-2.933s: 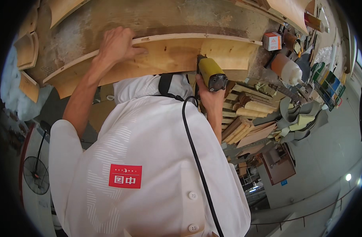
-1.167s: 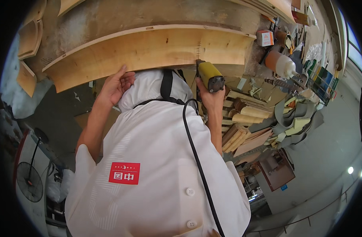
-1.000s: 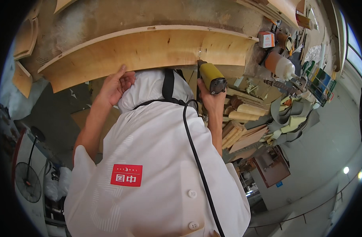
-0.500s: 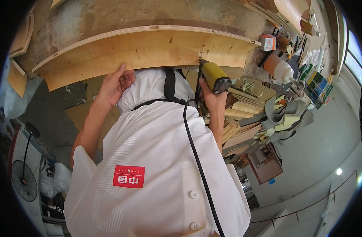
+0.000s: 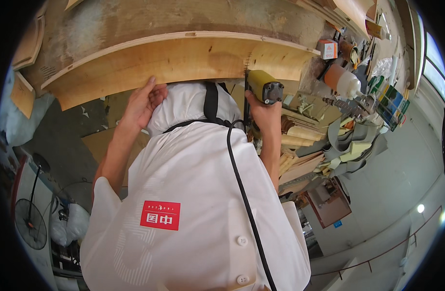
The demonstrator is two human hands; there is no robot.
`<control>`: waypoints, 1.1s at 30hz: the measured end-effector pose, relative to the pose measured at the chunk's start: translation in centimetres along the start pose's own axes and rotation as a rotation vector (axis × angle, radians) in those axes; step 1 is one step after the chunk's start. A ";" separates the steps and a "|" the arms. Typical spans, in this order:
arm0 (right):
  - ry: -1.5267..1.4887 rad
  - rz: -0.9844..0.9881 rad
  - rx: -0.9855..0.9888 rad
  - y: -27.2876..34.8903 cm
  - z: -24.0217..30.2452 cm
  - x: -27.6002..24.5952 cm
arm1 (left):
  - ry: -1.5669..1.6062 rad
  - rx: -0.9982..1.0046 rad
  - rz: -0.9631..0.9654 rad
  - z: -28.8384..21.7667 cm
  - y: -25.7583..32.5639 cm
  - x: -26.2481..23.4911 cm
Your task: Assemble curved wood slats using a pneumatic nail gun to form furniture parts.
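A long curved plywood panel (image 5: 178,63) lies across the bench before me, its pale layered edge on the far side. At its near edge is my left hand (image 5: 143,104), one digit resting on the face and the other fingers curled by the rim. My right hand (image 5: 267,114) is wrapped round a yellow staple gun (image 5: 261,78) with a dark end cap. The gun's nose meets the panel right of its middle, beside a row of short dark marks (image 5: 248,60). A black cord (image 5: 239,179) runs down over my white shirt.
On the bench's right are a small orange-and-white box (image 5: 327,49), a bottle of amber liquid (image 5: 341,81) and a wire basket (image 5: 392,104). Stacked wood pieces (image 5: 300,128) and grey scraps lie below. A fan (image 5: 31,223) stands at lower left.
My right hand has moved slightly farther away with the staple gun, which has tipped so its end cap sits higher. My left hand has stayed at the panel's near edge.
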State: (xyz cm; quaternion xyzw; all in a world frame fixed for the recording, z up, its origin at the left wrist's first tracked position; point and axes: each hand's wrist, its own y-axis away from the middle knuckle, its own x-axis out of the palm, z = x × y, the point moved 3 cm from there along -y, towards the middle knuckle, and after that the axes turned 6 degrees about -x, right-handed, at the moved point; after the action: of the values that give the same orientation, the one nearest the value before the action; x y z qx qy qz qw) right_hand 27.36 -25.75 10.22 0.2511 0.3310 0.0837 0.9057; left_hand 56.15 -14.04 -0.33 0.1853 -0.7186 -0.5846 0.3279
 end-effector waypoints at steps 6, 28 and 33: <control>-0.142 -0.009 0.145 1.0 -0.7 -0.6 | 0.010 0.024 0.010 -0.2 0.5 0.0; -0.536 -0.706 -0.051 7.3 -5.6 -8.8 | 0.244 0.703 -0.170 -3.0 3.8 0.6; -0.636 -0.765 -0.123 6.9 -7.9 -9.8 | 0.201 1.064 -0.223 -8.3 9.1 -3.0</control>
State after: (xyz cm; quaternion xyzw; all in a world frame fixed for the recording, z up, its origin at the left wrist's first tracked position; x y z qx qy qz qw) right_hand 14.90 -19.76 14.07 0.0708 0.1013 -0.3159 0.9407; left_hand 65.12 -15.82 8.54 0.4553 -0.8560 -0.1516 0.1922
